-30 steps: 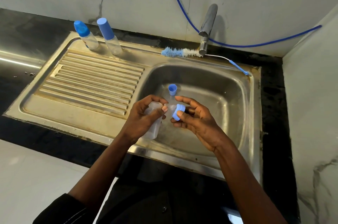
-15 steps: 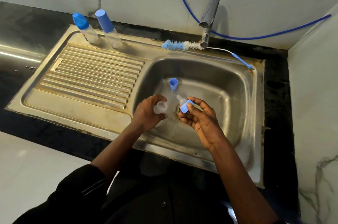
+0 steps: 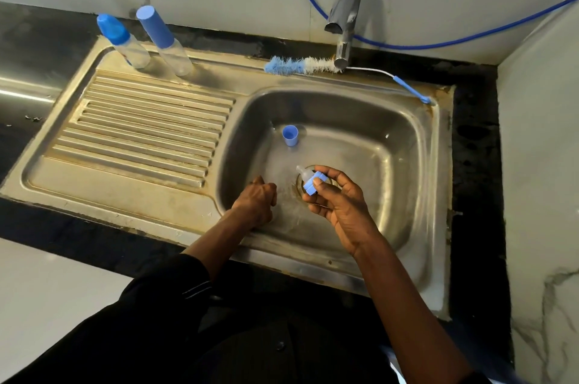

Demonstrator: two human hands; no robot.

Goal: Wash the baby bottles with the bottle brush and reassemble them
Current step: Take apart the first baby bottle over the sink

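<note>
The right hand (image 3: 340,205) hung over the steel sink (image 3: 313,269), near the centre of the basin, pinching a blue collar ring with its clear teat (image 3: 310,182) between thumb and curled fingers. The teat tip pointed toward 10 o'clock, and the piece sat just above the drain (image 3: 298,187). The left hand (image 3: 255,200) was at the basin's 8 o'clock, low against the wall, with its fingers curled. A faint, blurred clear bottle body (image 3: 285,214) showed at its right side, and the hand appeared to grip it, though the blur hid the contact. The two hands were near each other but apart.

A blue cap (image 3: 290,135) stood open end up on the basin floor at 11 o'clock. The bottle brush (image 3: 300,65) lay along the back rim at 12 o'clock, bristles touching the base of the tap (image 3: 346,7), its blue-tipped handle running toward 2 o'clock. Two capped bottles (image 3: 125,42) (image 3: 164,40) stood side by side at the drainboard's (image 3: 141,133) far edge, at 10 o'clock from the basin. A blue hose (image 3: 407,45) ran along the wall behind the tap.
</note>
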